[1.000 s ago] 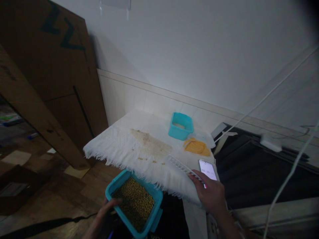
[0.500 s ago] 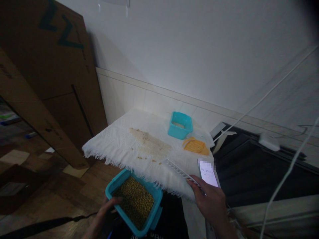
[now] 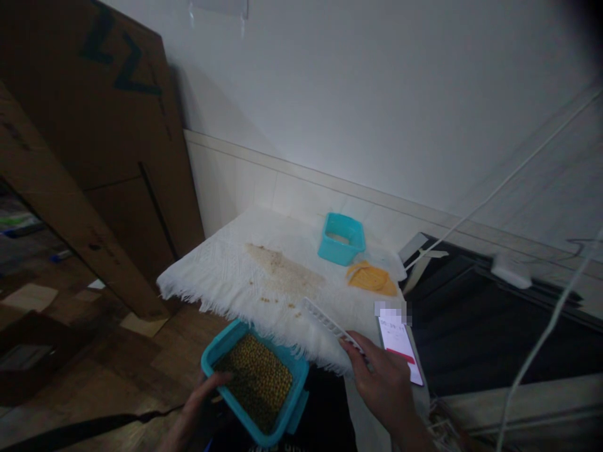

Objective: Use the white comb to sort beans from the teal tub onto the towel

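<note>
The fingers (image 3: 373,349) of the person's right hand (image 3: 385,380) grip one end of a white slotted strip (image 3: 325,321); its far end lies over the near edge of the cloth-covered worktop (image 3: 226,260), beside a few scattered yellow beans (image 3: 293,306). The left hand (image 3: 203,392) clasps the left rim of a teal bin (image 3: 300,384), thumb inside, other fingers hidden. The bin, below the worktop edge, contains yellow and dark green beans (image 3: 264,373). A phone (image 3: 399,345) lies just beyond the right hand.

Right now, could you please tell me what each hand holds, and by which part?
Left hand: the near teal tub, by its rim. Right hand: a white strip, by its near end.
</note>
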A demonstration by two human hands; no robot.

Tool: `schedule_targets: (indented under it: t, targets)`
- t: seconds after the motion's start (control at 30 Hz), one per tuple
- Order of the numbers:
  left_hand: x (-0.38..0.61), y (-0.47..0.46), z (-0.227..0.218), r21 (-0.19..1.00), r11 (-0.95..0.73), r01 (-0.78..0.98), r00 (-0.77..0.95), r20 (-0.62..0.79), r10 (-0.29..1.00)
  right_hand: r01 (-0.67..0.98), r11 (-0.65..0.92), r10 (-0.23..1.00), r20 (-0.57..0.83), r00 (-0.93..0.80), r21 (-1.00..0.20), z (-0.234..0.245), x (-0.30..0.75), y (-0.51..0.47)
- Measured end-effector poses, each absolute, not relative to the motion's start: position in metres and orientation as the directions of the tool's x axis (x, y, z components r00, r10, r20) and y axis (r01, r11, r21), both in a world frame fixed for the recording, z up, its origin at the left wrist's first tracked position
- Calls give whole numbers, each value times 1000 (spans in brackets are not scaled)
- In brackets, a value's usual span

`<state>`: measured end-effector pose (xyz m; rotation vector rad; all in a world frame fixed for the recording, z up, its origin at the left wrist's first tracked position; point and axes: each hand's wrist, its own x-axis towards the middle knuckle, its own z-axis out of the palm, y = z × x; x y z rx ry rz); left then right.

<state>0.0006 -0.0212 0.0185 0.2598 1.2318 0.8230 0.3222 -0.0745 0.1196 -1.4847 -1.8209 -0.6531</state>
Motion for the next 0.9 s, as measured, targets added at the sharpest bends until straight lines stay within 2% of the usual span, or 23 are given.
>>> schedule_targets:
  t: [0.17, 0.3, 0.5, 0.7, 0.8, 0.9]
  targets:
    - [7, -21, 23, 603, 676, -424, 41, -733, 679, 963, 251, 640, 764, -86, -101, 119, 317, -67]
    - [8, -21, 27, 611, 662, -433, 19, -728, 685, 964, 248, 646, 757, -94, -92, 122, 312, -67]
    - [6, -17, 25, 582, 688, -433, 72, -739, 670, 954, 282, 647, 754, -111, -102, 129, 308, -73]
    - [2, -16, 22, 559, 698, -447, 98, -745, 659, 970, 242, 612, 774, -161, 11, 135, 311, -81]
    - [-1, -14, 21, 527, 724, -445, 168, -745, 645, 979, 204, 605, 784, -137, 14, 137, 309, -84]
    - [0, -12, 20, 542, 706, -457, 144, -738, 660, 977, 210, 605, 783, -146, 20, 138, 305, -84]
